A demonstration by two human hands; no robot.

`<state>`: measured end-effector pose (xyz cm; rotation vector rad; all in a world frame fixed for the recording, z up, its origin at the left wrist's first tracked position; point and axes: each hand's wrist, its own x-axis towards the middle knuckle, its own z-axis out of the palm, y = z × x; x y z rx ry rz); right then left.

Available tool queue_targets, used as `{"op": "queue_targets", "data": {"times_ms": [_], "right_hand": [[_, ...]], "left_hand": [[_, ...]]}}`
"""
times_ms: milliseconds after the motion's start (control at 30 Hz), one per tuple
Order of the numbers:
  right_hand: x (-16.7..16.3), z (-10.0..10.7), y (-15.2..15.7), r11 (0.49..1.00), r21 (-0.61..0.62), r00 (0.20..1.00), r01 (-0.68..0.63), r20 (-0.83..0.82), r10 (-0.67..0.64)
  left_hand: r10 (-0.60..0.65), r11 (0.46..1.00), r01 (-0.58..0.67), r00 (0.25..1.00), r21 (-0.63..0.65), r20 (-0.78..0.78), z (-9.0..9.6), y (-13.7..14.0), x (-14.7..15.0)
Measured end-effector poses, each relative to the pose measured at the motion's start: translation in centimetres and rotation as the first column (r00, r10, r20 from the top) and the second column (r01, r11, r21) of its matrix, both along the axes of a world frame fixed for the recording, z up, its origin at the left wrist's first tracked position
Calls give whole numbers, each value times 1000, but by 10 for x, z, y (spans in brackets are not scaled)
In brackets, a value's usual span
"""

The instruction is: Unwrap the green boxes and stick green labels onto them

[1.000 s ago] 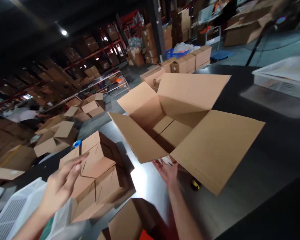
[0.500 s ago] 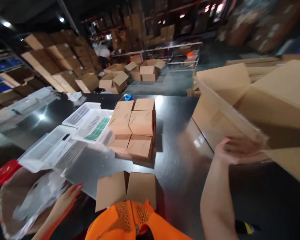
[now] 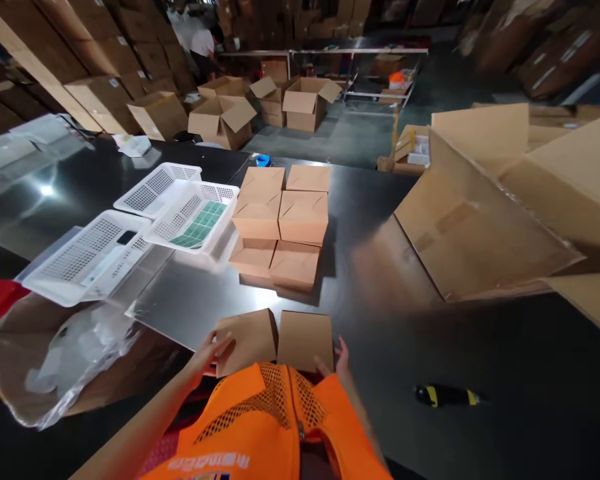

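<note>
Two small brown cardboard boxes sit side by side at the table's near edge, right in front of my orange vest: a left box and a right box. My left hand grips the outer side of the left box, fingers over its edge. At the outer near corner of the right box is my right hand, its thumb and fingers spread apart around that corner. Beyond them stands a block of several like boxes, stacked in rows on the table.
White perforated baskets stand on the left; one holds a green gridded sheet. A large open carton is on the right. A black-and-yellow tool lies at the near right. Below left is a bin with clear plastic.
My right hand has left the large carton and come to the near right box. My left hand has moved from beside the table's corner onto the near left box. The view has tipped downward.
</note>
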<state>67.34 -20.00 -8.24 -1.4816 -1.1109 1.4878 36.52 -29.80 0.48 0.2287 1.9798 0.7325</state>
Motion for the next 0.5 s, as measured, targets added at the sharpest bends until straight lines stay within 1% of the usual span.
{"op": "queue_targets", "data": {"times_ms": [67,133,233,300,400,433,500], "right_hand": [[-16,2,-12,997,68,999,40,26,-41],[-22,6,-11,991,115,993,70,88,-80],[-6,10,7,980,160,947,117,281,-159],[16,7,22,966,222,893,131,397,-213],[52,1,49,924,364,782,114,540,-310],[64,0,59,917,386,733,105,593,-333],[87,3,78,921,377,646,98,680,-347]], "left_hand": [[-58,998,58,998,10,10,-4,10,0],[-139,989,138,990,44,20,-7,28,1],[-266,960,255,960,118,86,-10,64,13],[-328,938,305,934,166,141,-13,88,33],[-407,901,352,889,255,209,-19,119,78],[-433,886,366,873,285,224,-21,129,94],[-481,856,395,845,334,234,-26,148,124]]}}
